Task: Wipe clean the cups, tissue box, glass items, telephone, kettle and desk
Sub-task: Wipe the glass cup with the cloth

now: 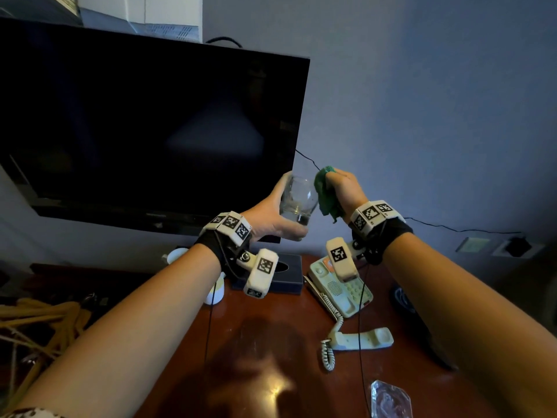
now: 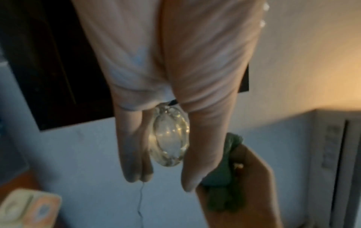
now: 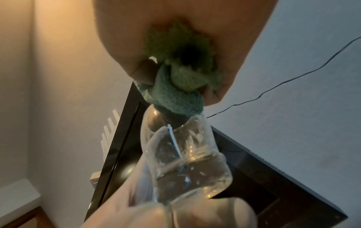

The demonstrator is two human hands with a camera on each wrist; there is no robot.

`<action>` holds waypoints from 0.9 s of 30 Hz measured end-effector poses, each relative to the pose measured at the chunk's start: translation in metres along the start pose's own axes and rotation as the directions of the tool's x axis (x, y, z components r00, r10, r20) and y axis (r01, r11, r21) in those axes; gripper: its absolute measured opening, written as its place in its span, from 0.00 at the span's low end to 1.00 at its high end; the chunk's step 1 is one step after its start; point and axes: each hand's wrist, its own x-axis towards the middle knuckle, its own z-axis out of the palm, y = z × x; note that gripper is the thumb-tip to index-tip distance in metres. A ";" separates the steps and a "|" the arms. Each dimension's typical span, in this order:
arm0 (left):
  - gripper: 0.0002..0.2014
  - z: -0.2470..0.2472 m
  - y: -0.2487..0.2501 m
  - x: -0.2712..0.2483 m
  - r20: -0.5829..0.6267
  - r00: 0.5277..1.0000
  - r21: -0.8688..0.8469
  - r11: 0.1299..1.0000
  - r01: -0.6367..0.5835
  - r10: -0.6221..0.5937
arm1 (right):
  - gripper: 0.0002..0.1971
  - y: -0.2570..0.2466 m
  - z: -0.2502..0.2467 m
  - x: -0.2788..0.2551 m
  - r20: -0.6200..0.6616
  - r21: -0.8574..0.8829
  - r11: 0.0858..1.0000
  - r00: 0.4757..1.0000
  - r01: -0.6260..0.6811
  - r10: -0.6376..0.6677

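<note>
My left hand (image 1: 272, 215) grips a clear drinking glass (image 1: 298, 199) in the air above the desk, its mouth tilted towards the right. In the left wrist view the glass (image 2: 170, 138) shows bottom-on between fingers and thumb. My right hand (image 1: 343, 188) holds a bunched green cloth (image 1: 325, 191) against the glass's rim. The right wrist view shows the cloth (image 3: 175, 86) pushed into the mouth of the glass (image 3: 187, 162). A pale green telephone (image 1: 340, 286) sits on the red-brown desk (image 1: 271, 342) with its handset (image 1: 361, 339) lying off the hook. A dark tissue box (image 1: 284, 274) stands behind my left wrist.
A large dark television (image 1: 144, 125) hangs on the wall behind the glass. White cups (image 1: 177, 254) stand at the desk's back left. Wooden hangers (image 1: 39, 324) lie at the left. A clear glass dish (image 1: 390, 396) sits near the front edge. Wall sockets (image 1: 512, 245) are at the right.
</note>
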 end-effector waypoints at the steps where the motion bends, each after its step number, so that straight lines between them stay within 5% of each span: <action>1: 0.63 -0.002 0.000 0.000 -0.024 0.999 0.084 0.996 -0.027 0.029 | 0.09 0.000 0.000 0.000 0.000 -0.009 1.000 1.000 0.001 -0.001; 6: 0.58 -0.011 -0.003 -0.002 -0.161 0.948 0.585 0.800 -0.131 0.273 | 0.06 -0.001 0.006 0.004 0.021 -0.023 1.000 1.000 0.013 -0.012; 11: 0.47 -0.016 -0.009 -0.002 -0.148 0.862 0.717 0.653 -0.244 0.484 | 0.07 -0.002 0.010 0.001 0.092 -0.045 0.998 0.995 0.038 -0.033; 18: 0.46 -0.023 -0.012 -0.004 -0.238 0.815 0.746 0.637 -0.196 0.529 | 0.13 0.001 0.015 -0.001 -0.010 -0.194 0.931 0.948 0.311 -0.318; 22: 0.47 -0.023 -0.013 -0.006 -0.259 0.812 0.747 0.641 -0.175 0.524 | 0.15 0.007 0.021 0.002 0.068 -0.386 0.762 0.840 0.520 -0.538; 27: 0.48 -0.025 -0.010 -0.011 -0.248 0.818 0.764 0.624 -0.164 0.518 | 0.17 0.014 0.026 0.000 0.168 -0.533 0.594 0.763 0.602 -0.624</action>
